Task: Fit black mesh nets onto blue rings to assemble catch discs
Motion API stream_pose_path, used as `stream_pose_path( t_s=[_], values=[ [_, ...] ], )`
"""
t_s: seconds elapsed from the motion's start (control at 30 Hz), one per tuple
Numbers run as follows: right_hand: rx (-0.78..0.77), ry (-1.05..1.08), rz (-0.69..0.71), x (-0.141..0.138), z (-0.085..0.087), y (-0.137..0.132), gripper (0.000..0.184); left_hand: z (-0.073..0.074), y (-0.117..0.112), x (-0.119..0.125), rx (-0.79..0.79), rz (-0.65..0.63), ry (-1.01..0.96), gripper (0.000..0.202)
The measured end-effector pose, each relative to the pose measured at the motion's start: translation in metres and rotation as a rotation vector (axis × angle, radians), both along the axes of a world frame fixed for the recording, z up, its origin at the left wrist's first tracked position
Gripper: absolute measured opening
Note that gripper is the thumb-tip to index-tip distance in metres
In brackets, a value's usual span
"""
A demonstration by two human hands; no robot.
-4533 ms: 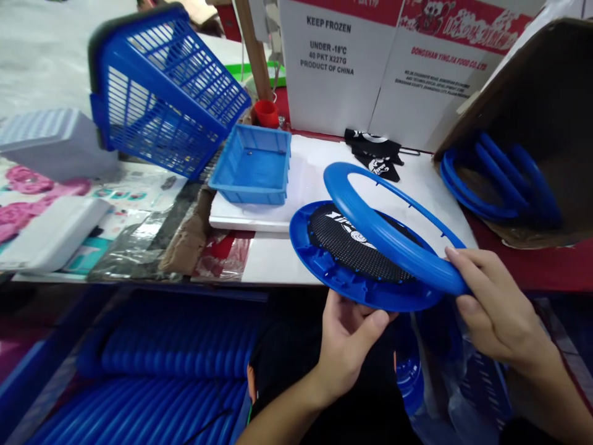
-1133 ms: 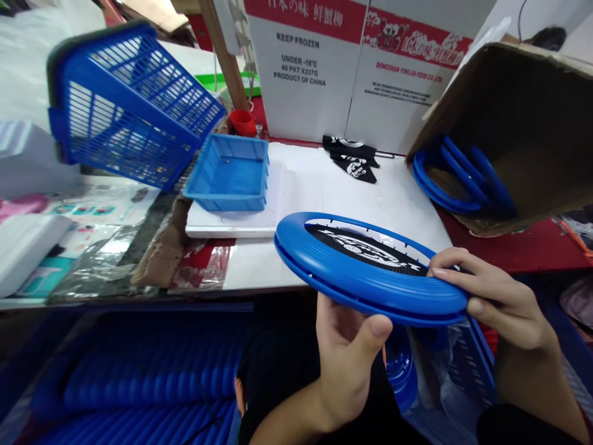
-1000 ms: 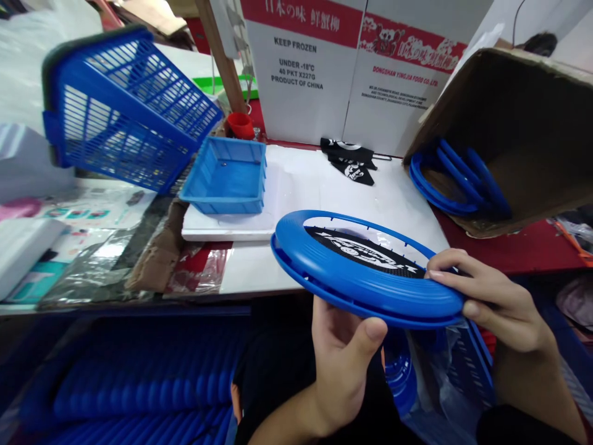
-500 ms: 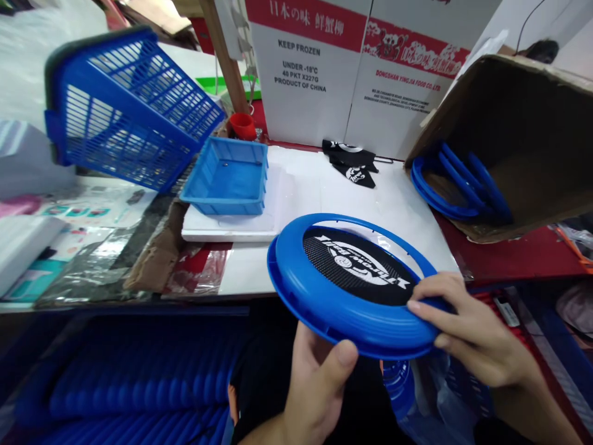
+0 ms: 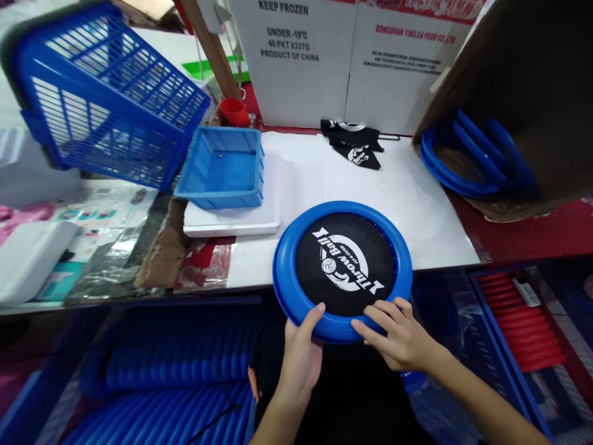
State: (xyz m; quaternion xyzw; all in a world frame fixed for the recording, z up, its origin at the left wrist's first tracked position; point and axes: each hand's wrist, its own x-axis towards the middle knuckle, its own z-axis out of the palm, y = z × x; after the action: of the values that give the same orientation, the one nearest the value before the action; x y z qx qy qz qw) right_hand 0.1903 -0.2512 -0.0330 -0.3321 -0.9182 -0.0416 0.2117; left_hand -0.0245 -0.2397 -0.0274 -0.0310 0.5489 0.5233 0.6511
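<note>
A round throw-ball disc [image 5: 345, 262] with a blue plastic ring and a black mesh centre is tilted up at the table's front edge. White print, including "Throw Ball", crosses the mesh. My left hand [image 5: 300, 355] grips the near rim, thumb on top and fingers out of sight underneath. On the near right rim lie the fingertips of my right hand [image 5: 401, 340], bent over the ring; its thumb is hidden. Behind the disc, black printed fabric pieces [image 5: 354, 145] lie on the white tabletop [image 5: 306, 176].
Left of centre stands a blue tray [image 5: 222, 167], beside a tipped blue basket [image 5: 106, 93]. An open carton [image 5: 504, 123] at right holds several blue rings [image 5: 477, 157]. Stacked blue rings [image 5: 180, 358] fill the space below left; red ones [image 5: 523, 321] sit below right.
The disc has turned flatter toward me, and the gap between mesh and far ring no longer shows. My left thumb has come onto the rim; my right hand has shifted left along it.
</note>
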Motion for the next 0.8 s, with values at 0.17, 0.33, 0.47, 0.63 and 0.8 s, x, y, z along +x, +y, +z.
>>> stream_pose_path(
  t_s=[0.17,0.33,0.47,0.63,0.8],
  values=[
    [-0.003,-0.001,-0.008,0.0,-0.017,-0.003,0.047,-0.01,0.005,0.004,-0.028,0.059,0.03,0.033],
    [-0.004,0.063,-0.018,-0.002,-0.024,-0.003,0.046,-0.013,0.009,0.004,-0.065,0.068,0.031,0.03],
    [-0.036,0.098,-0.039,0.002,-0.01,0.002,0.042,-0.002,0.001,-0.001,0.071,-0.025,-0.044,0.044],
    [-0.133,0.237,-0.015,0.024,0.028,0.021,0.043,0.026,-0.009,0.001,0.43,-0.151,-0.112,0.058],
    [-0.194,0.37,0.042,0.048,0.06,0.045,0.049,0.042,0.011,0.021,0.67,-0.177,-0.016,0.06]
  ],
)
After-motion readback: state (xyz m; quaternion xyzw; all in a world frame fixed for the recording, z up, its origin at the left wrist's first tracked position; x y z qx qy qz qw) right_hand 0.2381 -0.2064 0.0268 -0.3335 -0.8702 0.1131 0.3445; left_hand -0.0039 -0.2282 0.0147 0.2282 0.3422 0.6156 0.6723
